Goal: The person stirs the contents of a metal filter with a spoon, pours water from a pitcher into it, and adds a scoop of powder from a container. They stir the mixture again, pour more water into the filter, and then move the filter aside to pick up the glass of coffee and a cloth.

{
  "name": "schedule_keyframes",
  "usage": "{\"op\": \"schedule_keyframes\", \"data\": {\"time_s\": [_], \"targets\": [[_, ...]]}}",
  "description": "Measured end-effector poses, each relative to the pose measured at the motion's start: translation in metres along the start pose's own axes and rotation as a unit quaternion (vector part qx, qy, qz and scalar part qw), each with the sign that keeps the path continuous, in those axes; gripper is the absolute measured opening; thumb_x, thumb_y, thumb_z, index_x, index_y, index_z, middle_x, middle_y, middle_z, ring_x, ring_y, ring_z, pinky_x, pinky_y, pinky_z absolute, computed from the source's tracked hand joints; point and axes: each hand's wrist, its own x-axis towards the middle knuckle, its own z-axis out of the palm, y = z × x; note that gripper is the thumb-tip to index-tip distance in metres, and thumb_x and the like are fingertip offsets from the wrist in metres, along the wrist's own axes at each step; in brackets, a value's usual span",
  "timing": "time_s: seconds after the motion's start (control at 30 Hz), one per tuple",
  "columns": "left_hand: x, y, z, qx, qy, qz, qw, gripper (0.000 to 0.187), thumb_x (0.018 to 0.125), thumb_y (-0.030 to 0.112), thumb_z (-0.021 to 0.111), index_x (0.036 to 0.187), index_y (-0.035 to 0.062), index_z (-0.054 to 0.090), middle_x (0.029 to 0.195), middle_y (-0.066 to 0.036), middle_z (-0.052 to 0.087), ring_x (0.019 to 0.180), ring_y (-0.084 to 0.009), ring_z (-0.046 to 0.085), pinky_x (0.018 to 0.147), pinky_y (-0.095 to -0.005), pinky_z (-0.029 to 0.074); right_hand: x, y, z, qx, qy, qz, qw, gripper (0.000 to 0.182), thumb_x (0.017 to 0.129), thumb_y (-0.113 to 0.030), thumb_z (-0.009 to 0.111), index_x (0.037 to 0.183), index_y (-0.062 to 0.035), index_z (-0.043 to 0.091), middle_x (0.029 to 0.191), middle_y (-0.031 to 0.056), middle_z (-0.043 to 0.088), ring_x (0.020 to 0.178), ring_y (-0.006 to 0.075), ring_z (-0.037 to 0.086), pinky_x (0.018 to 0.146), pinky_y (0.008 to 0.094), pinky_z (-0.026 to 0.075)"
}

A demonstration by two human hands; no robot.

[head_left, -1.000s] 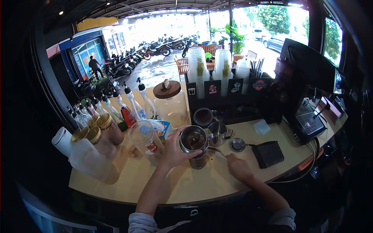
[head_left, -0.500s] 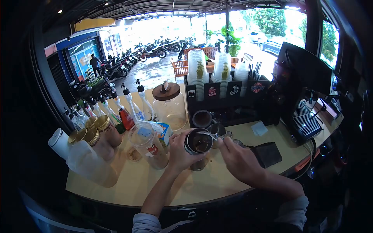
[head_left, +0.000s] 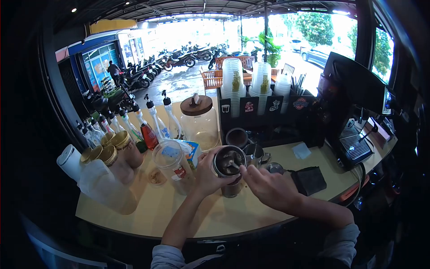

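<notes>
My left hand (head_left: 206, 175) is wrapped round a round, open-topped container (head_left: 217, 166) with a pale rim, tipped so its mouth faces me. Dark contents show inside, too shadowed to name. A spoon (head_left: 234, 165) reaches into that mouth, its handle pinched in my right hand (head_left: 271, 187). Directly below the container stands a small cup (head_left: 231, 191), partly hidden by it. Left of my left hand is a tall clear plastic jar (head_left: 174, 168) with a red label. Just beyond my right hand are a metal pitcher (head_left: 254, 154) and a small round metal piece (head_left: 274, 168).
Pump bottles (head_left: 149, 134), gold-lidded jars (head_left: 122, 141) and a wooden-lidded glass jar (head_left: 200, 125) line the left side. Stacked plastic cups (head_left: 232, 80) rise from a black holder (head_left: 264, 119) at the back. A folded dark cloth (head_left: 309, 180) and a coffee machine (head_left: 354, 139) are at right.
The spoon has gone lower into the container, and my right hand has moved slightly down and left with it. My left hand keeps its hold. The whole view has shifted a little.
</notes>
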Motion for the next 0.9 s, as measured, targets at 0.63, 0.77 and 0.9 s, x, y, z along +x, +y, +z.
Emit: {"op": "schedule_keyframes", "data": {"time_s": [0.63, 0.77, 0.9], "targets": [[0.012, 0.001, -0.023, -0.073, -0.114, 0.027, 0.990, 0.086, 0.056, 0.026, 0.089, 0.132, 0.0135, 0.051, 0.125, -0.004, 0.062, 0.120, -0.0241, 0.056, 0.107, -0.0416, 0.033, -0.002, 0.034, -0.011, -0.040, 0.026, -0.105, 0.993, 0.043, 0.083, -0.011, 0.059, 0.124, -0.0026, 0.058, 0.090, 0.0022, 0.052, 0.075, 0.0128, 0.057, 0.055, 0.0247, 0.050], [0.014, 0.008, -0.023, -0.083, -0.128, 0.051, 0.987, 0.086, 0.057, 0.025, 0.088, 0.133, 0.0151, 0.050, 0.130, -0.004, 0.059, 0.122, -0.0243, 0.054, 0.107, -0.0413, 0.033, -0.002, 0.043, -0.010, -0.080, 0.038, -0.094, 0.992, 0.044, 0.083, -0.013, 0.060, 0.126, -0.0087, 0.059, 0.091, 0.0022, 0.052, 0.075, 0.0134, 0.056, 0.060, 0.0277, 0.048], [0.014, 0.003, -0.022, -0.035, -0.156, 0.067, 0.985, 0.088, 0.056, 0.024, 0.088, 0.134, 0.0158, 0.049, 0.132, -0.003, 0.058, 0.124, -0.0239, 0.053, 0.108, -0.0402, 0.032, 0.000, 0.042, -0.018, -0.050, 0.026, -0.087, 0.995, 0.044, 0.082, -0.013, 0.061, 0.126, -0.0140, 0.060, 0.092, 0.0021, 0.053, 0.079, 0.0152, 0.056, 0.069, 0.0323, 0.047]]}}
